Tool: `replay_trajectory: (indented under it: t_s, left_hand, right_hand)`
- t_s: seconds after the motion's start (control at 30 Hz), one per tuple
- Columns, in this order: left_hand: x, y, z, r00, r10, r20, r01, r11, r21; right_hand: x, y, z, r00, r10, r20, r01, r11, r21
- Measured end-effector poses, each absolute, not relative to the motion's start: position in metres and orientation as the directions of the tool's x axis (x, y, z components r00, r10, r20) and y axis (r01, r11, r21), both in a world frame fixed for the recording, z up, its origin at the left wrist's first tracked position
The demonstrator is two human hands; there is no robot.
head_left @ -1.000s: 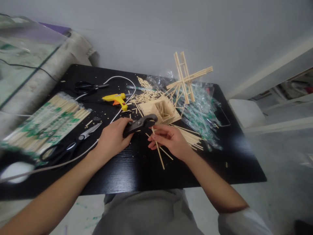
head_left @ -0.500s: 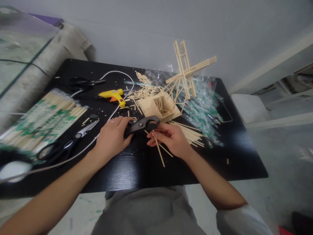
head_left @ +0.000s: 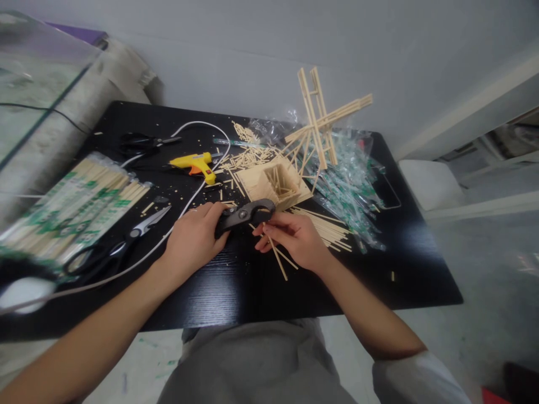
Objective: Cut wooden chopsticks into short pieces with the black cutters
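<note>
My left hand [head_left: 193, 238] is wrapped round the handles of black cutting pliers [head_left: 246, 214], whose jaws point right. My right hand [head_left: 297, 238] pinches a thin bamboo stick [head_left: 278, 258] and holds its upper end at the pliers' jaws. The stick slants down toward the table's front. Just behind the pliers stands a small square box built of sticks [head_left: 278, 184]. A cross-shaped stick frame [head_left: 322, 120] rises behind the box.
On the black table [head_left: 236, 297] lie a yellow glue gun [head_left: 196, 164], grey-bladed scissors [head_left: 118, 247], black scissors [head_left: 145, 143], a white cable [head_left: 185, 205], packs of chopsticks [head_left: 80, 210], loose sticks [head_left: 326, 230] and clear wrappers [head_left: 351, 191].
The stick in my right hand has shifted slightly, its lower end now a little higher and further right. Both hands stay in place at the pliers.
</note>
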State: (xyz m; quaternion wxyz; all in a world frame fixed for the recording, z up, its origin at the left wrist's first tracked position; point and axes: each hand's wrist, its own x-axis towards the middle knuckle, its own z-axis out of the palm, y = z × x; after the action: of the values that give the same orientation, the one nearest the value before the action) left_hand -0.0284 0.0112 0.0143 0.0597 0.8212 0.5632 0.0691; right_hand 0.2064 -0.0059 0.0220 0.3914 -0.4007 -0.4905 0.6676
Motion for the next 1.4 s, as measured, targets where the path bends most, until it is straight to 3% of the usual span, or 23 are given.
replay_trajectory:
  t_s: [0.4,0.53,0.87,1.1,1.17,1.27,1.4]
  left_hand:
    - [-0.027,0.008,0.018,0.321,0.947,-0.017,0.935,-0.314,0.165]
    - [-0.027,0.009,0.016,0.337,0.941,0.033,0.930,-0.338,0.144]
    - [-0.027,0.010,0.013,0.365,0.928,0.075,0.909,-0.373,0.185]
    - [-0.028,0.009,0.015,0.318,0.948,0.013,0.924,-0.312,0.220]
    - [-0.028,0.009,0.013,0.310,0.951,0.018,0.910,-0.302,0.283]
    - [-0.028,0.012,0.012,0.272,0.962,0.012,0.822,-0.239,0.517]
    - [-0.029,0.018,0.016,0.182,0.961,-0.209,0.426,0.115,0.897]
  right_hand:
    - [0.207,-0.005,0.024,-0.390,0.911,-0.134,-0.094,-0.184,-0.978]
    - [0.208,-0.005,0.023,-0.400,0.907,-0.127,-0.090,-0.177,-0.980]
    - [0.209,-0.005,0.021,-0.403,0.907,-0.122,-0.098,-0.175,-0.980]
    - [0.209,-0.005,0.020,-0.391,0.913,-0.116,-0.102,-0.169,-0.980]
    - [0.209,-0.005,0.019,-0.388,0.914,-0.118,-0.110,-0.173,-0.979]
    - [0.209,-0.005,0.016,-0.377,0.917,-0.131,-0.143,-0.198,-0.970]
    - [0.210,-0.006,0.014,-0.397,0.908,-0.138,-0.160,-0.216,-0.963]
